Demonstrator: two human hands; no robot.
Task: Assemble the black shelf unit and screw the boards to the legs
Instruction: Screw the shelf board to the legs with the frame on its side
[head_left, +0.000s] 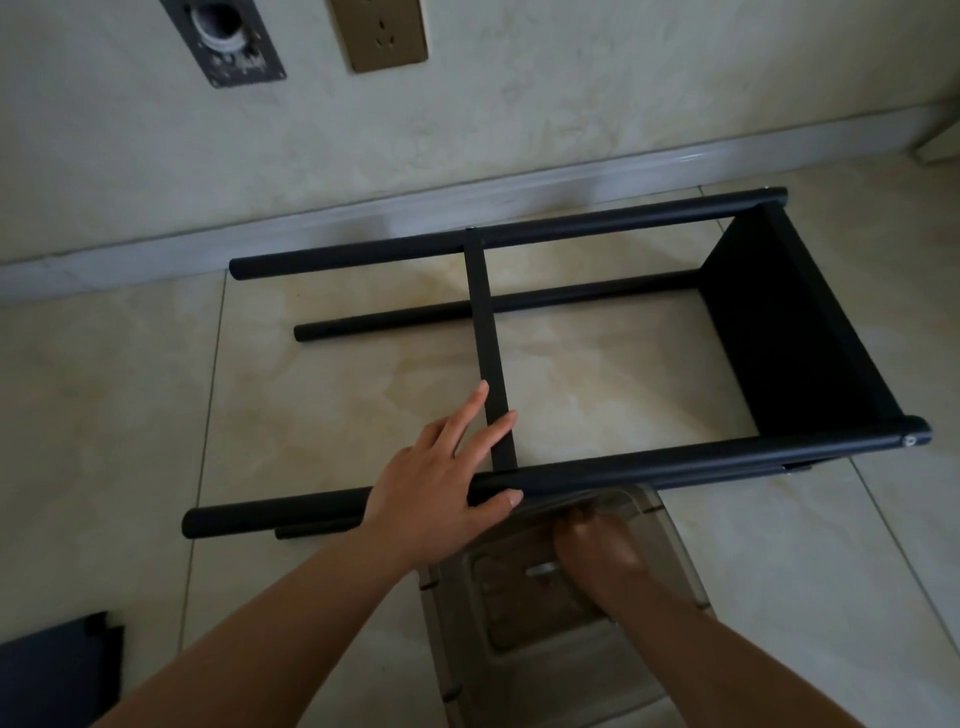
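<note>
The black shelf unit lies on its side on the tiled floor. Its near top leg (675, 462) runs left to right, and the far top leg (519, 236) lies parallel by the wall. A narrow middle board (485, 332) and a wide end board (789, 332) join the legs. My left hand (436, 483) rests on the near leg beside the middle board, fingers straight across it and thumb on the near side. My right hand (597, 551) reaches up under the same leg. Its fingers are curled, tinted by the plastic stool, and their tips are hidden.
A translucent plastic stool (680, 566) stands under the near leg, close to me. A loose black board (52, 654) lies at the bottom left. The wall with its skirting (311, 218), a socket (379, 31) and a pipe plate (223, 36) is just behind the unit.
</note>
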